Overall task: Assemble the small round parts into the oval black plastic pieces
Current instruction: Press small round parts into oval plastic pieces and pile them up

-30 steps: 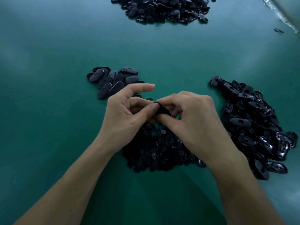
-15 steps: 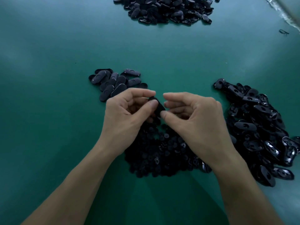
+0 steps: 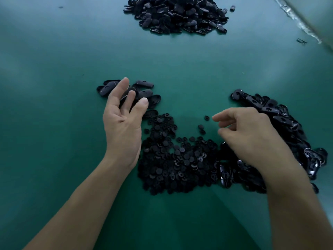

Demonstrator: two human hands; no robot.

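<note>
Judging by the few oval black plastic pieces (image 3: 144, 84) at centre-left under the slack left hand (image 3: 122, 123), most small round black parts (image 3: 171, 159) by the empty, loose right hand (image 3: 252, 138) await fitting.

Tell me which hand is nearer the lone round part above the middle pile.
Right. The right hand has a fingertip just beside the lone round part; the left hand is farther left, over the oval pieces.

Green table (image 3: 54, 51) carries round parts (image 3: 173, 159), oval pieces (image 3: 176, 15).
</note>
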